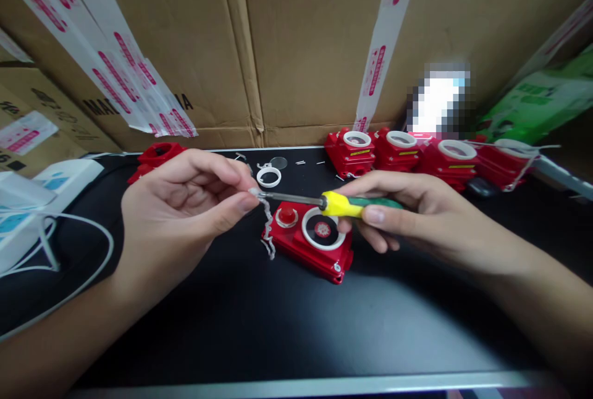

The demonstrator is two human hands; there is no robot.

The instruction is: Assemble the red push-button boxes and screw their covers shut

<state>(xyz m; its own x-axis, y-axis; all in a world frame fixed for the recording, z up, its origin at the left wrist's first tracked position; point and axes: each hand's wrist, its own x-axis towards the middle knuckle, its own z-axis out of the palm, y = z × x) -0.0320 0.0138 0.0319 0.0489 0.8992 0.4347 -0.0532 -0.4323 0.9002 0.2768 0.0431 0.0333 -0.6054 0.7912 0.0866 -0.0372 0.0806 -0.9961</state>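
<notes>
My right hand [393, 210] grips a screwdriver [343, 204] with a yellow and green handle, its shaft pointing left. Between the thumb and fingers of my left hand [194, 195] is the end of a thin whitish chain [267, 226], meeting the screwdriver's tip. A small pale piece shows at the fingertips, too small to name. The chain dangles onto a red box [306, 257] on the table below my hands. That box has a red button [286, 216] and a white ring [306, 235] around a dark round window.
Several similar red boxes [354, 155] line the back right; another red part [160, 152] is behind my left hand. A loose white ring [269, 177], clear disc [278, 163] and screws [301, 162] lie mid-table. White power strips [69, 180] with cables stand left; cardboard [301, 47] rises behind.
</notes>
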